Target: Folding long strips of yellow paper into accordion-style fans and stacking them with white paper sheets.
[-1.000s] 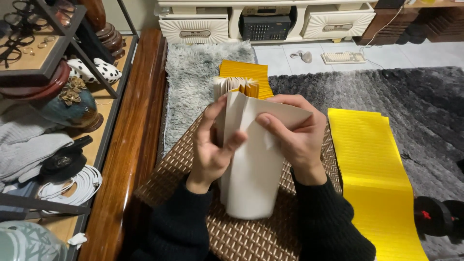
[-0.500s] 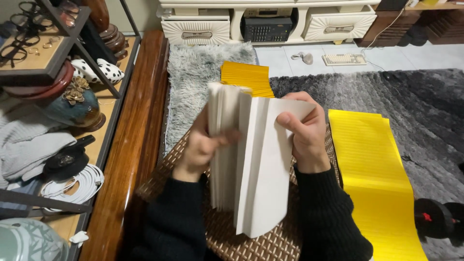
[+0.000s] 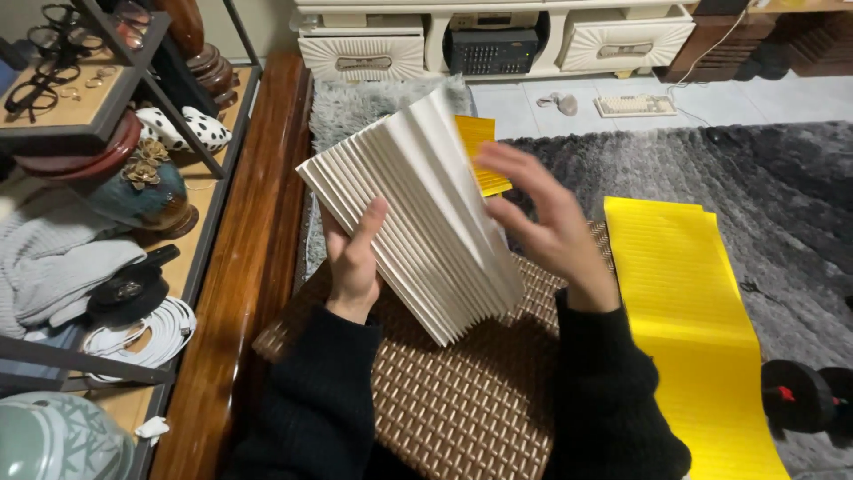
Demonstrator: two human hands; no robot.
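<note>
Head camera looks down at your two hands over a brown woven mat (image 3: 462,400). Your left hand (image 3: 355,258) grips the white pleated paper (image 3: 418,213) from below, thumb pressed up against its folds, so the accordion fans out tilted above the mat's far edge. Your right hand (image 3: 542,218) is open, fingers spread and a little blurred, touching the paper's right side without closing on it. Behind the white paper a yellow pleated sheet (image 3: 480,151) peeks out on the grey shaggy rug (image 3: 373,107). Another long yellow pleated sheet (image 3: 693,329) lies just beside the mat's right edge on the dark rug (image 3: 782,187).
</note>
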